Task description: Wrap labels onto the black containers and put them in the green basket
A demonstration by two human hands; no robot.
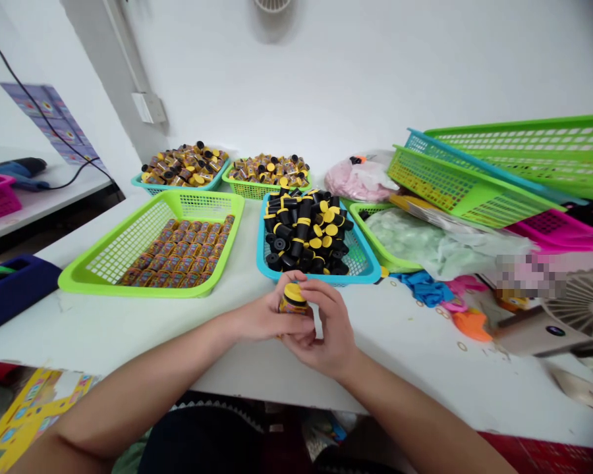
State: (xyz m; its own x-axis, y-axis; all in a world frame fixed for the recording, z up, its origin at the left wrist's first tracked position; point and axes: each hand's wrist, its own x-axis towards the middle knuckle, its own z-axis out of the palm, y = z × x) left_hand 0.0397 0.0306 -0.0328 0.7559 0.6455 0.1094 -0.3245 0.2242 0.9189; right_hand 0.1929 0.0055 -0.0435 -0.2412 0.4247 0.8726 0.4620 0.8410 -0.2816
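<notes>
While a small labelled jar [291, 307] with a yellow lid [293, 291] is held above the white table [237, 368], just in front of the blue basket [360, 263], it is enclosed by the left hand [264, 319], whose fingers are curled around it and whose thumb is laid across its front. By the right hand [331, 322], partly curled, the jar is met from the other side, with fingertips placed near the lid; whether a firm grip is taken there cannot be told. The blue basket is heaped with black containers [296, 230] topped in yellow. To its left, labelled jars [188, 253] are laid in rows in a green basket [128, 290]. Behind, 2 more baskets [251, 190] are piled with similar jars. At the right, a fan [586, 309] is seen.
</notes>
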